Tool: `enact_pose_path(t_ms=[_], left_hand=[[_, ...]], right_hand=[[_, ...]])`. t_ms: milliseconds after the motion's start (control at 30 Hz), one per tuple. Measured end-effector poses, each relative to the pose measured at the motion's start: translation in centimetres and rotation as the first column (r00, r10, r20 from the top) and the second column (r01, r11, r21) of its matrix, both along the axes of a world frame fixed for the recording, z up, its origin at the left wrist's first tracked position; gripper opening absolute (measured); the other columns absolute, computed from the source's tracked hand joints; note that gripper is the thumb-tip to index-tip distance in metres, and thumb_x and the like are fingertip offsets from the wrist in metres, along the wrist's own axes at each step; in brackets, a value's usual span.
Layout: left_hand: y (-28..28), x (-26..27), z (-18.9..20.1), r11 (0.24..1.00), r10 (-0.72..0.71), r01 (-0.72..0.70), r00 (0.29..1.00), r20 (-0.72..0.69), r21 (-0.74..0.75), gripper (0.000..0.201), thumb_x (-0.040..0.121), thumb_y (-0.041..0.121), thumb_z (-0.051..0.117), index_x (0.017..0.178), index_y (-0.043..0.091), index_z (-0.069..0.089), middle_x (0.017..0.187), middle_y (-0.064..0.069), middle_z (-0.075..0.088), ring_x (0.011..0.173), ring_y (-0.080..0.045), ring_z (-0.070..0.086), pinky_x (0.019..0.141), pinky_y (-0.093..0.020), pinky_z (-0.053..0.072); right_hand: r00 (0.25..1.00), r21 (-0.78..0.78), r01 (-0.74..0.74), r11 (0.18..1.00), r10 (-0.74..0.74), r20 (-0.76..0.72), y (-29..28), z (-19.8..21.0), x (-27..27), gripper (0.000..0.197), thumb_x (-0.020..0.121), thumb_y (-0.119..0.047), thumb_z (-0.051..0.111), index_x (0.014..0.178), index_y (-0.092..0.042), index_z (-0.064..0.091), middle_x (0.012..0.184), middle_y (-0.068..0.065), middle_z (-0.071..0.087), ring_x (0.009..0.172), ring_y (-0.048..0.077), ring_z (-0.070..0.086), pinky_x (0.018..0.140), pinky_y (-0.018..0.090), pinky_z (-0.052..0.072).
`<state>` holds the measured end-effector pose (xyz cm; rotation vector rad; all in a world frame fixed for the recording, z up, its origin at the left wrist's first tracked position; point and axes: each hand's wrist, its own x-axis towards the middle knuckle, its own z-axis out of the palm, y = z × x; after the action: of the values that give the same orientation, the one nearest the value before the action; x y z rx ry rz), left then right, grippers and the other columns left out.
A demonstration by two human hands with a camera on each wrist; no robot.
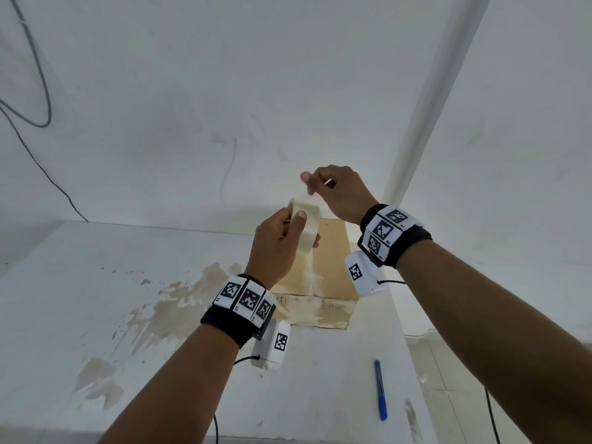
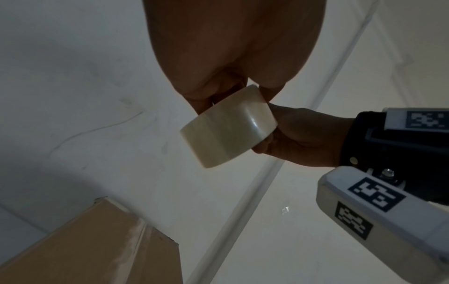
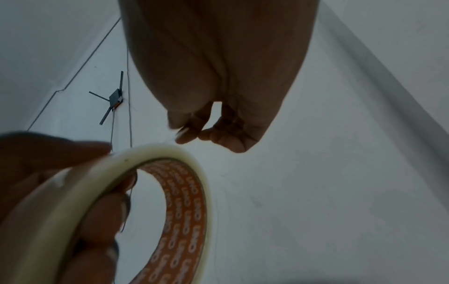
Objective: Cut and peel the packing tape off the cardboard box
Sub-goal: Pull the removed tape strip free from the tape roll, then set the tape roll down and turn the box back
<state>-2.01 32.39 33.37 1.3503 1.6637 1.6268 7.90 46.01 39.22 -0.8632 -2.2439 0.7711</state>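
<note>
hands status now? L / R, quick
Left hand: grips the tape roll, thumb outside, fingers through the core.
Right hand: fingers pinched together just above the roll; whether they hold the tape end cannot be told.

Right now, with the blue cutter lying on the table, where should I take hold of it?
Grip the blue cutter round the middle of its slim handle, coming from above with the right hand. It lies flat, lengthwise toward you, with bare table on both long sides for the fingers.

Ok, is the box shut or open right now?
Shut. The cardboard box has its top flaps closed flat, a whitish strip along the seam; the left hand holds a tape roll above it.
</note>
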Motion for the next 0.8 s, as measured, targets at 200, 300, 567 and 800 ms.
enact_pose_path(t_ms=[200, 300, 567, 800], left_hand=[[-0.1, -0.5, -0.3, 1.000, 0.031, -0.030, 0.998, 0.055, -0.002, 0.035, 0.107, 0.027, 0.045, 0.093, 0.000, 0.063, 0.074, -0.005, 0.079, 0.069, -0.012, 0.076, 0.067, -0.023, 0.054], [0.2, -0.6, -0.4, 0.999, 0.021, -0.024, 0.992, 0.121, 0.027, 0.037, 0.108, 0.028, 0.042, 0.099, -0.001, 0.064, 0.077, -0.007, 0.078, 0.075, -0.021, 0.076, 0.075, -0.039, 0.058], [0.9, -0.5, -0.3, 0.998, 0.065, -0.047, 0.826, 0.559, -0.048, 0.032, 0.093, 0.043, 0.049, 0.090, 0.018, 0.069, 0.099, -0.010, 0.069, 0.099, -0.026, 0.065, 0.098, -0.047, 0.049], [-1.0, -0.5, -3.5, 0.995, -0.046, 0.074, 0.936, 0.349, -0.067, 0.047, 0.092, 0.056, 0.043, 0.118, 0.022, 0.063, 0.113, -0.007, 0.071, 0.109, -0.023, 0.067, 0.101, -0.045, 0.051]], right_hand=[[0.998, -0.136, 0.059, 0.989, -0.063, -0.021, -0.1, 0.1, 1.2, 0.055, 0.096, -0.065, 0.039, 0.083, -0.018, 0.065, 0.074, -0.008, 0.062, 0.064, 0.011, 0.056, 0.064, 0.028, 0.046], [0.998, -0.189, 0.051, 0.981, -0.054, -0.012, -1.3, -1.0, 1.1, 0.059, 0.095, -0.067, 0.039, 0.093, -0.014, 0.064, 0.083, -0.006, 0.064, 0.069, 0.012, 0.060, 0.063, 0.029, 0.049], [0.984, -0.396, -0.114, 0.911, 0.049, -0.170, -5.5, -7.0, 2.3, 0.089, 0.077, -0.066, 0.068, 0.147, -0.027, 0.031, 0.139, -0.010, 0.047, 0.120, 0.010, 0.057, 0.089, 0.033, 0.058], [0.942, -0.325, 0.023, 0.946, -0.129, -0.309, -6.7, -9.9, 4.1, 0.090, 0.067, -0.051, 0.086, 0.141, -0.028, 0.040, 0.135, -0.014, 0.049, 0.117, 0.005, 0.056, 0.079, 0.024, 0.059]])
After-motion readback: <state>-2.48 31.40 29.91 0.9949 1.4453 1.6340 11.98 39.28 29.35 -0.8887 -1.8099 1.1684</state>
